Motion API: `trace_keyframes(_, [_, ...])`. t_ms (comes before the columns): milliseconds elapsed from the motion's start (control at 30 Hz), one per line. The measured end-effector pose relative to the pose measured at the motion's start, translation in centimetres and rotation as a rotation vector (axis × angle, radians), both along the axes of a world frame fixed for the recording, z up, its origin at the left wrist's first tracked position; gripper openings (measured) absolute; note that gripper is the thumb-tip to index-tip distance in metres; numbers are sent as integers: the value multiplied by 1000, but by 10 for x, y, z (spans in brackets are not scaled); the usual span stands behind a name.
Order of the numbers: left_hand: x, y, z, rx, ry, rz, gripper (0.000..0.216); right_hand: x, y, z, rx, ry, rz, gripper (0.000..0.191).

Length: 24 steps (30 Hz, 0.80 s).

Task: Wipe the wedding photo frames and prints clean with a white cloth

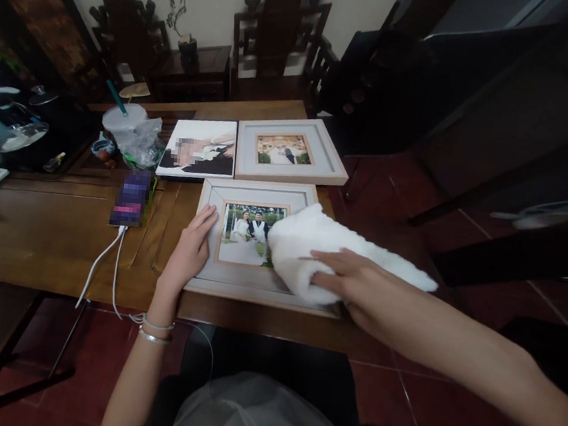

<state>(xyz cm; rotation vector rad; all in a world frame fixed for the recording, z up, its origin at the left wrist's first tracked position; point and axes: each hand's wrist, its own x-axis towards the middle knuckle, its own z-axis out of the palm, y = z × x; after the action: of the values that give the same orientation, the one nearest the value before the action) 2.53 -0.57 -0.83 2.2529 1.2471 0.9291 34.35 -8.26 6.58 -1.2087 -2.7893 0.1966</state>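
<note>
A light wooden picture frame (251, 289) with a wide pale mat lies on the table near me, a photo of two people in its middle. My left hand (193, 248) rests on its left border, fingers stretched out along the edge. Bunched in my right hand (345, 279) is a fluffy white cloth (306, 242), pressed against the frame's right side. The cloth hides that side's mat and part of the photo, and its loose end trails off to the right.
Behind lie a second framed photo (327, 153) and a photo panel (225, 167). Leftward on the wooden table (61, 232) are a phone (132, 198) with white cables, a lidded cup (122, 120) with a green straw, and a plastic bag (145, 143). Dark chairs stand beyond.
</note>
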Motion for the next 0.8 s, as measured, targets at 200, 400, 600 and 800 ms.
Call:
trace_keyframes(200, [-1,3,-1,-2,1,8,55,-11,50,-23,156,-135,-143,54])
trace_keyframes(400, [0,3,0,13,-15,10,53,-9,7,-12,132,-24,9,49])
trace_keyframes(600, [1,4,-2,19,-45,21,55,-23,-31,9,54,86,49,44])
trace_keyframes(800, [1,4,1,32,-38,28,56,-89,-7,0,-39,101,159,38])
